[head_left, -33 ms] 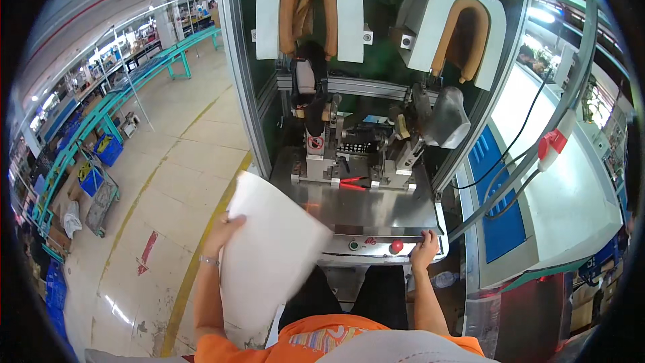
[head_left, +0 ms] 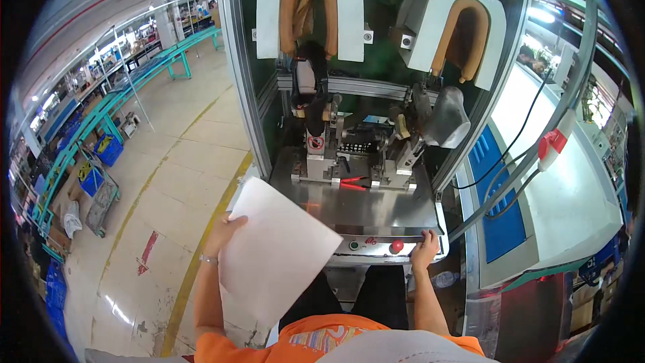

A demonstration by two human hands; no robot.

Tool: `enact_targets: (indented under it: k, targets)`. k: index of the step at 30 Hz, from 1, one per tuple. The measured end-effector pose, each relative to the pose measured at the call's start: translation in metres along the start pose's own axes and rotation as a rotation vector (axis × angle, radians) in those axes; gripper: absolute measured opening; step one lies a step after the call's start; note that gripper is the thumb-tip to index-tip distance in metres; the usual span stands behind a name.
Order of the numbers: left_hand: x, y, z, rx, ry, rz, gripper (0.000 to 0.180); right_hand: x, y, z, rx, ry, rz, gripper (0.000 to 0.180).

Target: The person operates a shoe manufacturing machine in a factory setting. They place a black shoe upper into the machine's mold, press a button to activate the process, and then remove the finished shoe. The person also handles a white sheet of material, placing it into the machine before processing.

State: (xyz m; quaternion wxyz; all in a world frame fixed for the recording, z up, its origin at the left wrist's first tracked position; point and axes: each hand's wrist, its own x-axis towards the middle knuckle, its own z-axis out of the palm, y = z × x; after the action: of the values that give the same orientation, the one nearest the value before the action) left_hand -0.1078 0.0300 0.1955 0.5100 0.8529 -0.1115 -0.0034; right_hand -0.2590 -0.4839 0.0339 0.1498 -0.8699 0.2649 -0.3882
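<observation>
A worker's left hand [head_left: 222,232] grips a white sheet [head_left: 279,259] by its edge, the sheet held out to the right of that grip, short of the machine's steel table [head_left: 376,212]. The right hand [head_left: 424,249] rests, fingers spread and holding nothing, on the control panel [head_left: 376,245] beside a red button [head_left: 396,247]; the sheet is not yet set down.

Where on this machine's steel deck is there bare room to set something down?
Bare steel deck lies between the red-handled pliers and the front button strip. Behind the pliers, the clamp fixtures crowd it. The left hand holds a white sheet over the deck's left corner.
</observation>
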Motion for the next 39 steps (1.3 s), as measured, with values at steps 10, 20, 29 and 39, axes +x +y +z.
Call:
enact_targets:
  k: [10,20,29,39]
  targets:
    - [-0.002,-0.008,-0.024,-0.257,0.114,-0.050,0.021,-0.032,-0.135,0.025,0.261,-0.331,-0.423,0.052]
    - [-0.033,0.018,-0.035,-0.726,0.209,-0.104,0.018,0.122,-0.266,0.112,1.490,-0.287,0.024,0.017]
    - [-0.018,0.019,-0.014,-0.827,-0.032,0.047,0.008,0.178,-0.319,0.166,1.960,-0.905,0.946,0.024]
    - [0.056,0.209,-0.006,0.522,-0.194,0.417,0.071,0.160,-0.308,0.174,2.008,-1.143,0.846,0.025]
